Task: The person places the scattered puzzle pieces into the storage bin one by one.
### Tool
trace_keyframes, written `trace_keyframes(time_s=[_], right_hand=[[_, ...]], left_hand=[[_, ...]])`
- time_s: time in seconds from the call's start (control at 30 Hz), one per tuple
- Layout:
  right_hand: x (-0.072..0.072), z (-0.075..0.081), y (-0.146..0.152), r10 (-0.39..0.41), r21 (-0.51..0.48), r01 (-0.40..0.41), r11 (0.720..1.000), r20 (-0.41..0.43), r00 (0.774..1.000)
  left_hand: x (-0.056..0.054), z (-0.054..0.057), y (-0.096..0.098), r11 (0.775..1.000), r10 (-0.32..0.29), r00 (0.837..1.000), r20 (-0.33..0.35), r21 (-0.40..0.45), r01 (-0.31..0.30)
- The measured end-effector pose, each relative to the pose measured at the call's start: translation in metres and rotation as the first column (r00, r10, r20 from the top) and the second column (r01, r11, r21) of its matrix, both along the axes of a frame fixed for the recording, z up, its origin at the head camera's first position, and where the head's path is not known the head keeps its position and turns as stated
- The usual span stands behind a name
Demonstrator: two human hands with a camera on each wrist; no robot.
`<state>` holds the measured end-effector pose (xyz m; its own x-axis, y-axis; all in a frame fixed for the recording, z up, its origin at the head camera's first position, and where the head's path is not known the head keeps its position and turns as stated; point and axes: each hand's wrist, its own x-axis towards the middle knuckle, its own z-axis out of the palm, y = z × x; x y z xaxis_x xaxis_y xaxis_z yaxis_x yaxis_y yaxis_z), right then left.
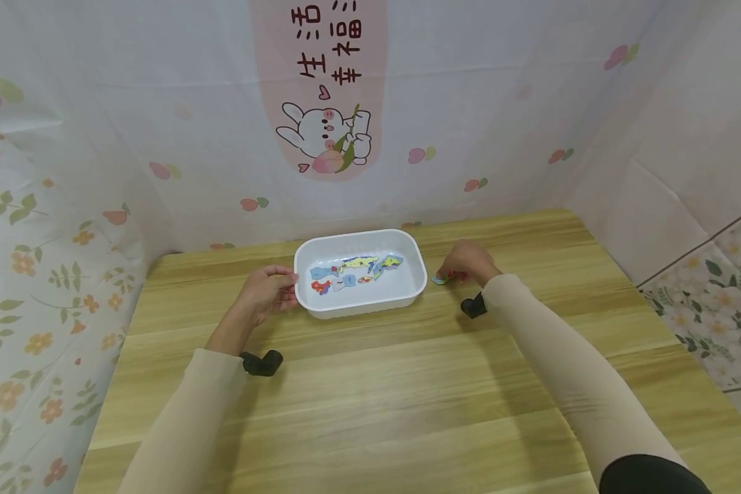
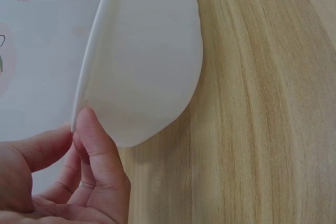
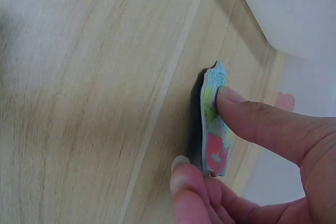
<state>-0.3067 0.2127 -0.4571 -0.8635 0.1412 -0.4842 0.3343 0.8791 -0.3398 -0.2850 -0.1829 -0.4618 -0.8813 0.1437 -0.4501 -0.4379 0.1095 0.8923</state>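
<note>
A white plastic tray (image 1: 361,304) sits near the table's back edge, with several flat, brightly printed cut-out pieces (image 1: 358,263) on its floor. At its left end, my left hand (image 1: 268,296) pinches the rim; the left wrist view shows thumb (image 2: 50,148) and fingers on either side of that rim. Just right of the tray, my right hand (image 1: 469,261) grips a flat printed piece (image 3: 213,124) in blue, green and red, dark on its back. In the right wrist view the thumb presses its printed face while fingertips meet its lower end, close over the table.
The wood-grain table (image 1: 358,412) runs from the person to a white printed cloth (image 1: 210,137) hung behind it. Floral cloth covers the left side (image 1: 43,322). Dark wrist mounts (image 1: 263,363) stick out inward from both wrists.
</note>
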Motion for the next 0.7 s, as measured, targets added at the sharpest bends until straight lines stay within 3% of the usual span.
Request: trace_keyframes(time_s=[0.17, 0.4, 0.7], right_hand=[[-0.002, 0.001, 0.006, -0.028, -0.096, 0.027, 0.995, -0.015, 0.999], [-0.008, 0.012, 0.015, -0.106, -0.253, 0.095, 0.963, -0.028, 0.994], [-0.008, 0.03, 0.027, -0.212, -0.423, 0.169, 0.89, -0.058, 0.975]], left_hand=[[0.0, 0.0, 0.0, 1.0, -0.004, 1.0, -0.006, 0.003, 0.004], [0.001, 0.0, 0.0, 1.0, 0.001, 1.0, -0.002, -0.006, -0.001], [0.001, 0.002, 0.001, 1.0, 0.003, 1.0, -0.002, -0.013, -0.003]])
